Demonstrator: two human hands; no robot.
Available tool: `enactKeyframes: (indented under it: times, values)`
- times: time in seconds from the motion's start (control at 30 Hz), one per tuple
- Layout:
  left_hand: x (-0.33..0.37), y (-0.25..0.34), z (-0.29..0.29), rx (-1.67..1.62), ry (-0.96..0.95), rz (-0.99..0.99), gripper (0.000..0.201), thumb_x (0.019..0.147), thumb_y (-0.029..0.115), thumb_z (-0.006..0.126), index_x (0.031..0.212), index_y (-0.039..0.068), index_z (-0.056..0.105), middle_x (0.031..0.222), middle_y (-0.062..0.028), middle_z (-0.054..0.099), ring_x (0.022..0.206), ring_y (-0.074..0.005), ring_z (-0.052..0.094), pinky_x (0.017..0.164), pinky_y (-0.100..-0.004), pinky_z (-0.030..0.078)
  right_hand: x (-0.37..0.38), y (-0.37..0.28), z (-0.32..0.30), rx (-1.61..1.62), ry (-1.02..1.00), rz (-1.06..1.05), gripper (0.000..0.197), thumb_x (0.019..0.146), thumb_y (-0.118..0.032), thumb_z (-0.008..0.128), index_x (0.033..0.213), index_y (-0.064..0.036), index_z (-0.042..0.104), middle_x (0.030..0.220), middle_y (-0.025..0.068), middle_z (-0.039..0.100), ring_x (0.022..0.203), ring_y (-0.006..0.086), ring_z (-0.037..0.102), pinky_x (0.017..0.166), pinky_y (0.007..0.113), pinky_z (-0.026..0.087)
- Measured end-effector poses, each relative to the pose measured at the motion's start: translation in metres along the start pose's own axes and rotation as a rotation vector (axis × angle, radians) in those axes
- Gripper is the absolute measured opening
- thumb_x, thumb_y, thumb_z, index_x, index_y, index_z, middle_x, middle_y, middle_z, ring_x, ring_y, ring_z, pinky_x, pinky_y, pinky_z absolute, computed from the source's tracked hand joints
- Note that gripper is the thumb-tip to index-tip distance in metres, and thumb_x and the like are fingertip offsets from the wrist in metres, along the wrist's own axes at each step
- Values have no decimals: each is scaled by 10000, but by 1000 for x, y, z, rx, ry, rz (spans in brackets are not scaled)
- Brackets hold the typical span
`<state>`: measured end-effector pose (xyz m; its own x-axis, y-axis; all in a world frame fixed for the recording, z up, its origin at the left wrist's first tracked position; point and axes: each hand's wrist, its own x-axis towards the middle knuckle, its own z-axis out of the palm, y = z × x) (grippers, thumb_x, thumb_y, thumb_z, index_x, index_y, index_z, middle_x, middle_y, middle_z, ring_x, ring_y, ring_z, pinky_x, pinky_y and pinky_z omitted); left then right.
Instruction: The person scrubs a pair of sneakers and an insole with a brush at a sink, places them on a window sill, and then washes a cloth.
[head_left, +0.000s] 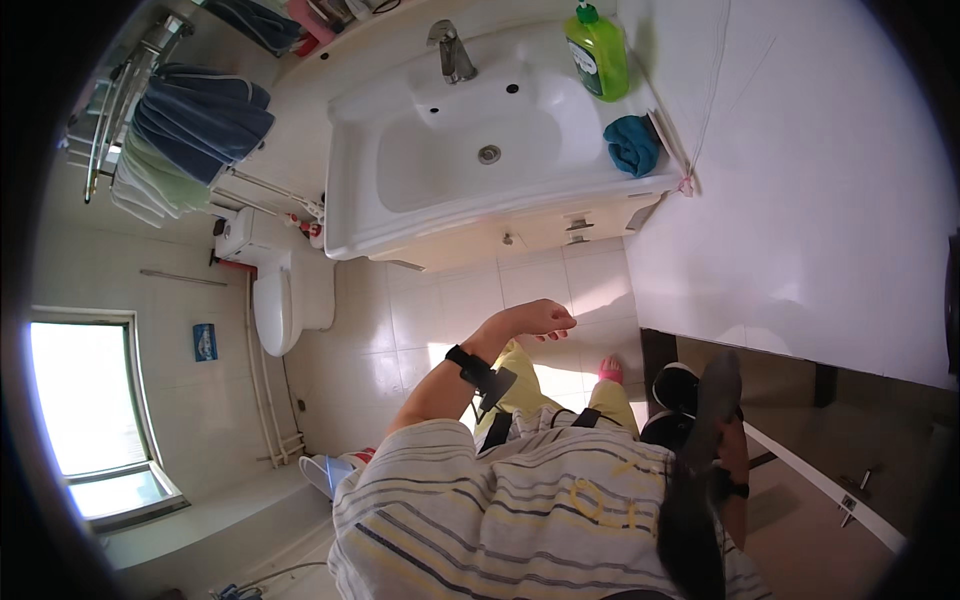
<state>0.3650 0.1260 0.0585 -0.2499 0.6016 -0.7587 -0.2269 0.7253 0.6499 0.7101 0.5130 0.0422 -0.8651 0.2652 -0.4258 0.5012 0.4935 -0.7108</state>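
My left hand point(548, 318) hangs in the air in front of the washbasin cabinet, its fingers loosely curled and slightly apart, with nothing visible in it. A black strap with a small dark device point(485, 378) is on that wrist. My right forearm point(735, 490), also with a black band, hangs at my right side. A long, dark, blurred shape point(700, 480) covers part of it, and I cannot make out what it is. The right hand's fingers are hidden. Ahead stands a white washbasin point(420, 215) with a chrome tap point(453, 55).
On the basin's right side are a green pump bottle point(600, 58) and a folded teal cloth point(631, 146). Towels point(200, 115) hang on a rack at the left, above a white toilet point(285, 300). A white panel point(790, 220) borders the right, near a doorway track point(830, 490).
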Motion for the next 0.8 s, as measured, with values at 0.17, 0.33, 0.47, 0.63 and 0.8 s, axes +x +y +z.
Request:
enactKeyframes:
  times: [0.17,0.33,0.47,0.63,0.8]
  values:
    - [-27,-46,-65,147,-74,67,534,834,468,561,1156,41,557,976,-76,630,809,-167,595,706,-308,504,46,-71,67,948,-1,336,322,887,-69,511,1198,7,475,1134,130,547,1024,250,539,873,383,447]
    - [-90,-104,-132,175,-49,195,724,811,505,597,1315,23,407,1136,-176,580,991,-250,578,835,-330,472,115,-244,121,1071,-190,297,327,870,-43,521,1185,31,476,1084,97,575,952,203,578,836,347,469]
    - [-162,-99,-182,-100,74,255,821,828,404,641,1435,112,171,1202,-154,526,1020,-216,549,837,-313,467,182,-390,168,1136,-279,130,321,889,-70,525,1195,11,475,1107,85,567,1002,200,558,877,343,446]
    - [-226,-112,-252,-627,574,642,662,869,262,597,1401,65,256,872,-25,512,752,-83,462,660,-215,415,265,-568,236,1093,-361,-15,312,890,-66,522,1186,22,473,1123,106,558,1026,214,549,894,365,439]
    - [-260,-174,-351,-504,1052,497,427,904,137,459,1326,84,426,1039,-59,566,846,-99,564,708,-251,519,354,-688,329,1058,-621,-79,315,891,-91,533,1190,-11,475,1137,101,555,1047,229,546,901,377,441]
